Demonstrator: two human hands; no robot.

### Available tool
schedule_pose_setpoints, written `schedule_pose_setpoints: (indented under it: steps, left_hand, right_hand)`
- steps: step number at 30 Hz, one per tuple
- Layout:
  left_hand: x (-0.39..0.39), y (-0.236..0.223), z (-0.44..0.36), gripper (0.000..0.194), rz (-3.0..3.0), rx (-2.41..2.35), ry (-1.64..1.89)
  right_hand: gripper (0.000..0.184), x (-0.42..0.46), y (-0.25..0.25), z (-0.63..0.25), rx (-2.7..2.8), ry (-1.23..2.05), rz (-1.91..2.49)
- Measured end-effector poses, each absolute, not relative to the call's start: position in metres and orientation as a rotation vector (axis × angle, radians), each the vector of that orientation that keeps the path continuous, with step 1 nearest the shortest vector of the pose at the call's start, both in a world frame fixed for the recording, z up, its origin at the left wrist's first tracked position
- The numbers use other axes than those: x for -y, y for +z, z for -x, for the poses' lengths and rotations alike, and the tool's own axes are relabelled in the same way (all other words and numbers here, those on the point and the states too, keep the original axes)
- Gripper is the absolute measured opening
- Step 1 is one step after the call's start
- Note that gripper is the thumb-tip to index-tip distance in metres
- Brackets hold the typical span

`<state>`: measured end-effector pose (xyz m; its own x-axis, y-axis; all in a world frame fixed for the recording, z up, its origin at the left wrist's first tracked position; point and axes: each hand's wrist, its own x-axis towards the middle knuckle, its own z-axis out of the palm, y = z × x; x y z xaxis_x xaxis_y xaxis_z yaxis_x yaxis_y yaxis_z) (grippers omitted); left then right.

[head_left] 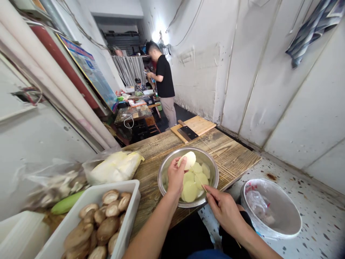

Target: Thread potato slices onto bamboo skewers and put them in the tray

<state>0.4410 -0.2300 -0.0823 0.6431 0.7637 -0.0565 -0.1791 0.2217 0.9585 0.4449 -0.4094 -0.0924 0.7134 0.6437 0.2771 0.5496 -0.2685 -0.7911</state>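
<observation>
My left hand grips a pale potato slice above a metal bowl. More round potato slices lie in the bowl beneath it. Between the thumb and fingers of my right hand is a thin wooden skewer, pointing up and left toward the held slice. Whether its tip touches that slice I cannot tell. Several loose skewers rest on the wooden table to the right of the bowl.
A cleaver lies on a cutting board beyond the bowl. Left stand a white tub of mushrooms and bagged cabbage. A lined bin is on the floor at right. Another person stands farther back.
</observation>
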Motion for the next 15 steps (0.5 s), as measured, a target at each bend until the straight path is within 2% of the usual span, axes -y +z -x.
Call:
schedule_pose_setpoints:
  steps: [6,15]
  left_hand:
    - [0.225,-0.087,-0.443,0.04,-1.119,-0.586,0.636]
    - [0.222,-0.079,-0.442,0.032,-0.837,-0.621,0.363]
  right_hand:
    - [0.038,0.418,-0.09,-0.444,0.931,0.197,1.843]
    - [0.048,0.429,-0.102,-0.453,0.741,0.579,1.562]
